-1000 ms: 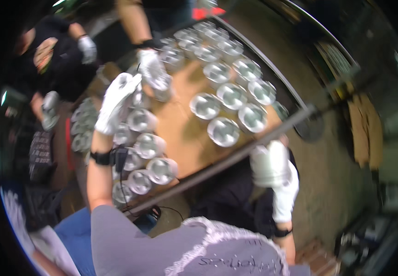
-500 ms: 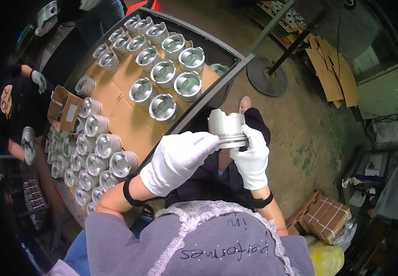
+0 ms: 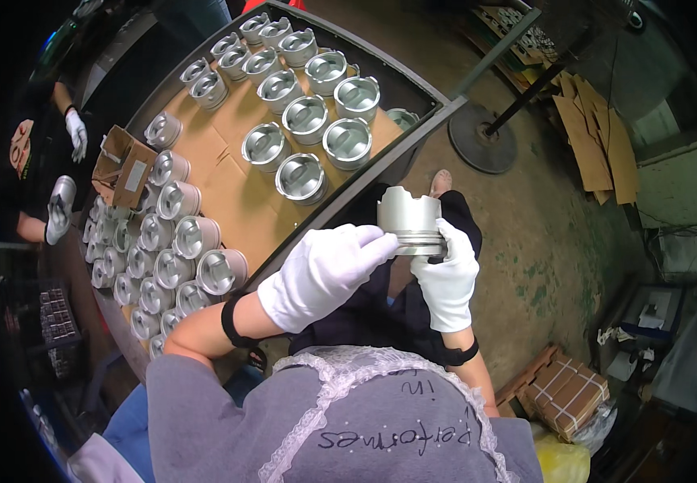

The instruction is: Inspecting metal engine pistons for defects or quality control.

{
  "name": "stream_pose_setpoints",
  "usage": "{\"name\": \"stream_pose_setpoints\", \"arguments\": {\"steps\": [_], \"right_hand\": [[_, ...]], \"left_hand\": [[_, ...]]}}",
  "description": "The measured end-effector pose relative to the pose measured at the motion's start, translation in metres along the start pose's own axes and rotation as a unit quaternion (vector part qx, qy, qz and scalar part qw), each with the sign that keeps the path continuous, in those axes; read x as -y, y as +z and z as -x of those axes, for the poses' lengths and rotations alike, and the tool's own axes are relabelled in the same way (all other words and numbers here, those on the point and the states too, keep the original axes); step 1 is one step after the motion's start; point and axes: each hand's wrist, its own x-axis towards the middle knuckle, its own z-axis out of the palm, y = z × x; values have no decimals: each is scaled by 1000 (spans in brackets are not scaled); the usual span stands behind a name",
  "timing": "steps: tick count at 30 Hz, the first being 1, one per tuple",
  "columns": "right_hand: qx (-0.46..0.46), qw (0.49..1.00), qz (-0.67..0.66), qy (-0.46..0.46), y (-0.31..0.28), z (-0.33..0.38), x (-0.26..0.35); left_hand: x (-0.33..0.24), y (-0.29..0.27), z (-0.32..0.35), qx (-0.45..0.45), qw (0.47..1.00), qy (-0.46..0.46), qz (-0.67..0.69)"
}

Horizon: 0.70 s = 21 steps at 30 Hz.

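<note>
A silver engine piston [image 3: 407,212] is held up in front of me, its ringed crown end down and its notched skirt end up. My right hand [image 3: 450,282], in a white glove, grips it from the right around the ring grooves. At the left edge, the fingers of my white-gloved left hand [image 3: 324,270] press together against the ring area. More pistons [image 3: 303,178] stand spaced out on the brown cardboard of the table [image 3: 218,171] ahead to the left. Parts of the held piston's lower side are hidden by my fingers.
Pistons with pinkish sides [image 3: 222,272] crowd the table's left part beside an open cardboard box [image 3: 123,167]. A metal rail [image 3: 373,165] edges the table. Across it, a co-worker's gloved hand [image 3: 60,211] holds a piston. A round stand base [image 3: 489,137] and strapped cartons [image 3: 564,396] sit at right.
My view has shifted slightly, so the table and pistons appear moved. Both hands keep the piston at nearly the same height. The co-worker's hands have moved a little.
</note>
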Motion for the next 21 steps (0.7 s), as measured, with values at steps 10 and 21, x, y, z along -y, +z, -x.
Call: {"name": "stream_pose_setpoints", "arguments": {"steps": [10,21], "right_hand": [[29,950,-218,221,10,-4,2],[130,827,-467,286,9,12,-7]], "left_hand": [[65,-96,88,-195,916,-310,-165],[211,-196,200,-262,776,-417,-395]]}}
